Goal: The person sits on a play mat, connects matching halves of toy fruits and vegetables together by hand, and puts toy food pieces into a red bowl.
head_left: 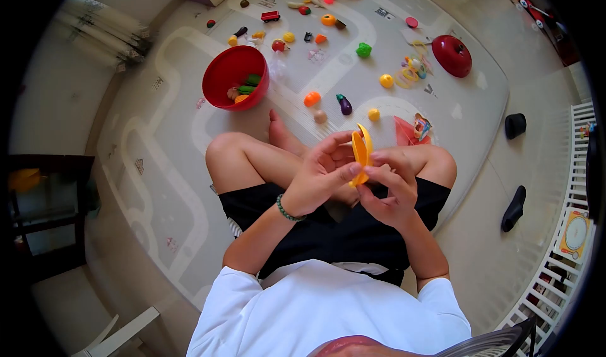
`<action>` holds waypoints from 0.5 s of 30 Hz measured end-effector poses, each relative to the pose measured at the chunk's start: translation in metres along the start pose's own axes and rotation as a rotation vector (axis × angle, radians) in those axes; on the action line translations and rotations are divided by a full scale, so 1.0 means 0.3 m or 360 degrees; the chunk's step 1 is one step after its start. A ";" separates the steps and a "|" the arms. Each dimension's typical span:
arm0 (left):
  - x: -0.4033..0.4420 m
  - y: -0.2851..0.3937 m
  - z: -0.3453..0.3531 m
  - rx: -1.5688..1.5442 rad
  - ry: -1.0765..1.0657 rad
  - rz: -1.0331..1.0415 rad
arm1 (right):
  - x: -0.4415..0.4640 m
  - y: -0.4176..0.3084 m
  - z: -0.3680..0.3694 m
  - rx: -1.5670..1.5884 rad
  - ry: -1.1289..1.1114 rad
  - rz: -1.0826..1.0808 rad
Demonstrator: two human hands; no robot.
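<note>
Above my lap, a hollow, curved yellow toy banana peel (pixel 361 146) is held upright between both hands. My left hand (pixel 320 175) has its thumb and fingers closed on the left side of it. From the other side, my right hand (pixel 392 190) pinches its lower edge with thumb and fingertips. The bottom of the peel is partly hidden by my fingers. On the mat just beyond my hands lie a yellow toy lemon (pixel 374 114), a purple toy eggplant (pixel 344 105), an orange toy (pixel 312 98) and a round beige toy (pixel 320 116).
A red bowl (pixel 214 64) with toy vegetables inside stands front left. Its domed red lid (pixel 452 56) rests at the right. More toy food, including a green piece (pixel 363 50), is scattered across the mat (pixel 189 187). Dark socks (pixel 514 209) lie near the white railing (pixel 571 187).
</note>
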State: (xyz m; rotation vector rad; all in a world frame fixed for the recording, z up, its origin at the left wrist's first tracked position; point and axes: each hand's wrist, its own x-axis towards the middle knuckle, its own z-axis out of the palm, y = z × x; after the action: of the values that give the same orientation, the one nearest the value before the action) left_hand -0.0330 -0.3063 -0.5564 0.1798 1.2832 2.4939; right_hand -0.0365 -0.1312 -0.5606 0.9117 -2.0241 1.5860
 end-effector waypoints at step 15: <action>-0.008 0.009 0.006 0.0161 0.0152 0.0176 | 0.009 -0.004 0.042 0.0368 0.0195 0.0443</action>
State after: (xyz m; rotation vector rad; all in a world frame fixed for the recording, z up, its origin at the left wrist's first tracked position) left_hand -0.0311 -0.3073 -0.5531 0.1612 1.4775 2.5583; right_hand -0.0367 -0.1440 -0.5614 0.6095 -1.9769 2.0065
